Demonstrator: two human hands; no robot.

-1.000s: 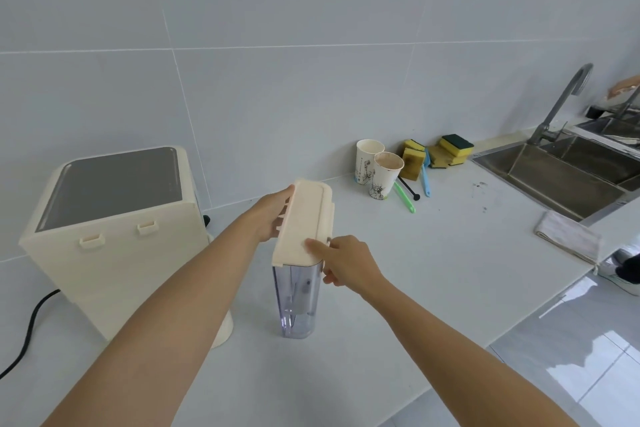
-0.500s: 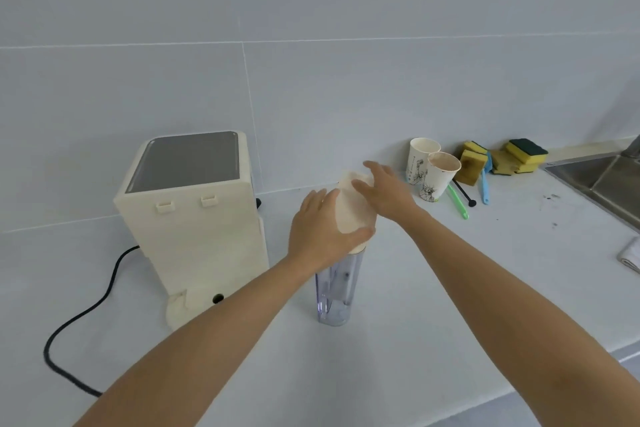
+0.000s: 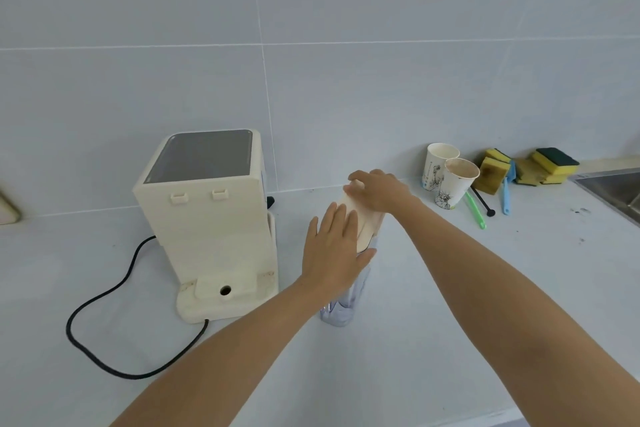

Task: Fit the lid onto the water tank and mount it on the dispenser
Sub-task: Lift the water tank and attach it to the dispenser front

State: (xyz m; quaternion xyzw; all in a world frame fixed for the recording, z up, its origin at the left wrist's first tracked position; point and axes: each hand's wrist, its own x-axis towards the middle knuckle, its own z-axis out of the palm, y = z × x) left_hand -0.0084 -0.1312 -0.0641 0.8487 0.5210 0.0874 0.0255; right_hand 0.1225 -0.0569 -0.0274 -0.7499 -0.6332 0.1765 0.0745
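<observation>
A clear plastic water tank (image 3: pixel 341 309) stands upright on the white counter, right of the cream dispenser (image 3: pixel 207 218). A cream lid (image 3: pixel 367 222) lies on top of the tank. My left hand (image 3: pixel 332 253) lies flat over the near end of the lid, thumb hooked around the tank's right side. My right hand (image 3: pixel 379 191) presses on the far end of the lid, fingers curled over its edge. The dispenser's rear face points at me, showing two small tabs near the top and a round port (image 3: pixel 225 289) in its base.
A black power cord (image 3: pixel 114 295) loops from the dispenser's base across the counter at left. Two paper cups (image 3: pixel 450 180), yellow sponges (image 3: pixel 540 167), green and blue utensils (image 3: pixel 476 210) lie at the back right. A steel sink (image 3: pixel 616 191) begins at the right edge.
The view has swung left, bringing the dispenser toward the middle. My left hand has flattened onto the near end of the lid. My right hand stays on the far end.
</observation>
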